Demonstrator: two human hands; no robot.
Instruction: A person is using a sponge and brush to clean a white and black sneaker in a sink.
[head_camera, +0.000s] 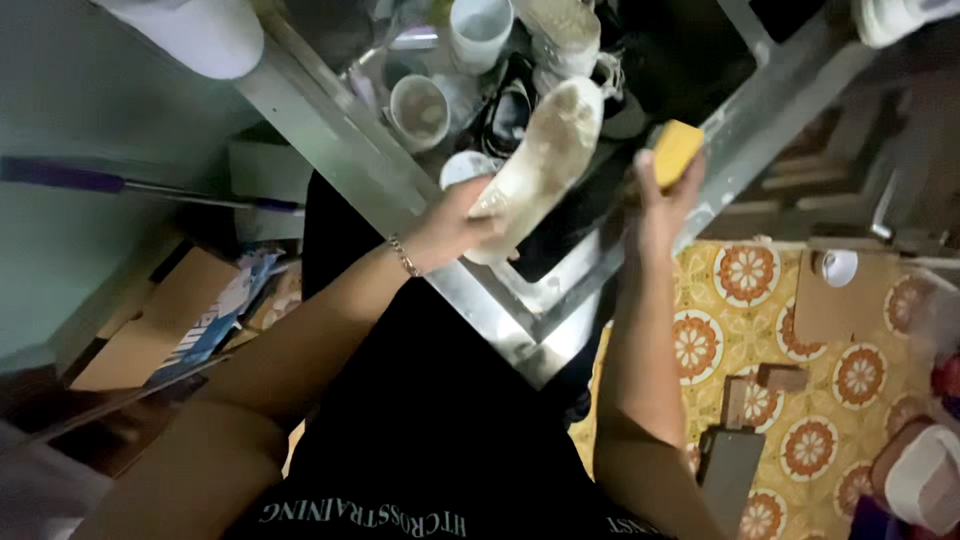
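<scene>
Biggest thing here is the stainless steel sink, running corner to corner across the top, and everything else sits relative to it. Below its right corner there's a yellow floor mat with orange flower rounds. Over the sink basin, dead centre, is a dirty white shoe, sole up and tilted, toe pointing away. The left hand has its grip clamped on the heel end of that shoe, right above the sink's near rim, with a thin bracelet on the wrist. The right hand is by the sink's right edge, fingers closed round a yellow sponge, just beside the shoe but not touching it. Inside the sink, behind the shoe, stand a couple of white cups.
</scene>
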